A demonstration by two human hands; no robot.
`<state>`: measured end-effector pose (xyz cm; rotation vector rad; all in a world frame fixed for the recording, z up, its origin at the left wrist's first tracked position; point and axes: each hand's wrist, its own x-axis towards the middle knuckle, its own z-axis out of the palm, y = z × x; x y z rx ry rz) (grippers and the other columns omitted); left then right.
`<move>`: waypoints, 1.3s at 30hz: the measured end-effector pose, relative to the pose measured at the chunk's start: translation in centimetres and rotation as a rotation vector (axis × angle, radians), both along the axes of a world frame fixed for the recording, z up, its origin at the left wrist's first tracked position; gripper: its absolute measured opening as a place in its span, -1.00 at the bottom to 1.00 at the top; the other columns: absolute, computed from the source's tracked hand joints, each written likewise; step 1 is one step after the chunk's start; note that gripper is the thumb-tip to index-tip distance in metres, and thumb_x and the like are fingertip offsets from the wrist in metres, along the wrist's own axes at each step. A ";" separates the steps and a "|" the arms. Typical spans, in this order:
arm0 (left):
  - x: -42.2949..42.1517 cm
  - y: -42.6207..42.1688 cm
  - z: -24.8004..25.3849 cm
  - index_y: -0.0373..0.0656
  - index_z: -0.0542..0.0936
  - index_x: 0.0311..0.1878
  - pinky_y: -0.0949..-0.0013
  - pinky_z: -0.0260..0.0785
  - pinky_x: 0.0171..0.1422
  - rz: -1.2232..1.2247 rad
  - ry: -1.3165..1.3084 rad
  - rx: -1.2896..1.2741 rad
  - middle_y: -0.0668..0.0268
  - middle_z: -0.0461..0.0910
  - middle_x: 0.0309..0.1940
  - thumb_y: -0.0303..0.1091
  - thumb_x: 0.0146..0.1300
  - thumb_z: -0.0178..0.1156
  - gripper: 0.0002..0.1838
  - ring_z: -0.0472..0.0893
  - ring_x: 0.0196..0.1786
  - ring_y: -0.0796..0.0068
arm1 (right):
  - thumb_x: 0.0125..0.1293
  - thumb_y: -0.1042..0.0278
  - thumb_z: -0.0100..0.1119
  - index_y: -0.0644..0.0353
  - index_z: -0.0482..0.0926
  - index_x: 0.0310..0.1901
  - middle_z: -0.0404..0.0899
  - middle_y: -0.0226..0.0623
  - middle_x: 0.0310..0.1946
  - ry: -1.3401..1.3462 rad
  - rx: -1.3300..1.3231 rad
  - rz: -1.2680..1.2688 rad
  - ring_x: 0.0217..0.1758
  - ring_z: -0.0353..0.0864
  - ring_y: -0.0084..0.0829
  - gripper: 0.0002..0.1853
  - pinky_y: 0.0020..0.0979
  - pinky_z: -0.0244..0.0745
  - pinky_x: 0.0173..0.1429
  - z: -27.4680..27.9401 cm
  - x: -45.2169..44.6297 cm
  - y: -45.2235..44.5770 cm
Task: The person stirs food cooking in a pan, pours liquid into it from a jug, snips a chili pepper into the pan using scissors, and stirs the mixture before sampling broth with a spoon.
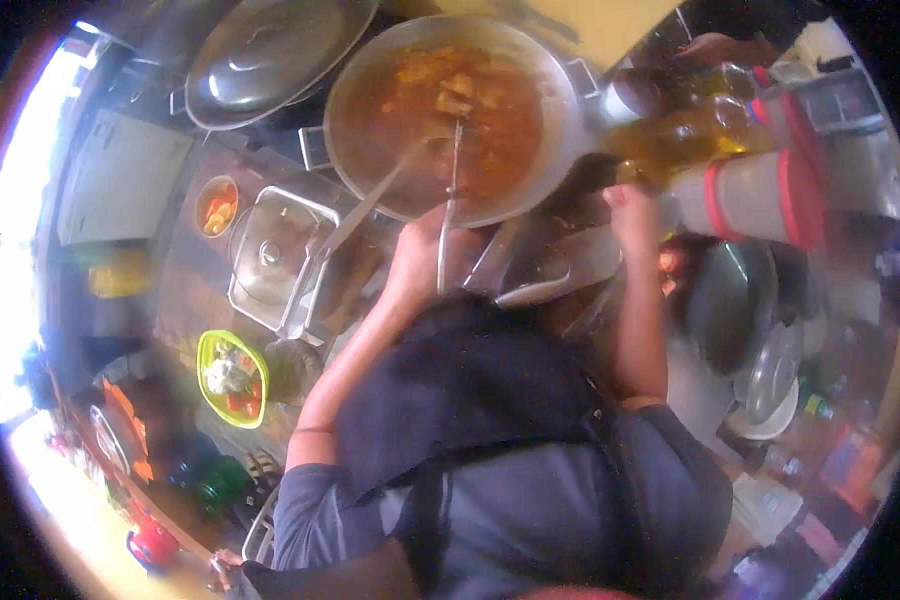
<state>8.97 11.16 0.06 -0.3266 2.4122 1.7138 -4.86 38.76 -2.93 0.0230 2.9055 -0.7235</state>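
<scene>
A large metal pot [560,130] holds a reddish-orange stew with chunks in it. My left hand [425,255] is closed around a long, slim metal utensil [457,165] at the near rim. The utensil's far end reaches a chunk of food [454,103] in the stew, so its kind is hidden. Another long-handled utensil [370,205] leans over the rim, left of that hand. My right hand [630,205] has curled fingers, right of the pot and beside the bottles. What it holds, if anything, is unclear. A pale, shallow dish-like thing [570,275] lies between my hands.
Left of the pot are a large lid [255,65], a lidded metal container [270,255], a small bowl of cut food [218,208] and a green bowl [210,385]. To the right stand an oil bottle [705,130], a red-lidded tub [755,200] and a dark pan [735,305].
</scene>
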 end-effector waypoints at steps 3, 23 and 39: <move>-0.2 0.4 0.1 -0.06 0.71 -0.24 0.35 0.53 -0.17 -0.022 -0.015 -0.048 0.10 0.59 -0.04 -0.49 -0.15 0.25 -0.69 0.67 -0.25 0.30 | 0.29 0.12 0.13 0.21 0.59 -0.17 0.65 -0.15 -0.28 -0.014 0.037 -0.066 -0.19 0.62 -0.24 -0.70 -0.28 0.44 -0.07 -2.5 -0.1 2.9; -0.5 0.7 2.2 -0.28 0.52 0.03 0.33 0.42 -0.21 0.120 -0.164 0.037 0.13 0.61 -0.37 -0.40 0.04 0.12 -0.58 0.56 -0.36 0.41 | 0.28 0.06 0.05 0.24 0.51 -0.19 0.54 -0.09 -0.37 0.033 -0.105 -0.131 -0.26 0.54 -0.20 -0.65 -0.27 0.39 -0.09 -2.6 -1.4 6.5; -0.4 1.5 2.2 -0.25 0.53 -0.05 0.30 0.41 -0.22 0.077 -0.202 -0.028 0.14 0.60 -0.42 -0.34 0.06 0.18 -0.64 0.58 -0.35 0.37 | 0.30 0.26 0.15 0.12 0.60 -0.04 0.62 -0.49 -0.18 -0.379 -1.238 -0.192 -0.38 0.43 -0.67 -0.75 -0.61 0.36 -0.32 2.5 0.0 -6.0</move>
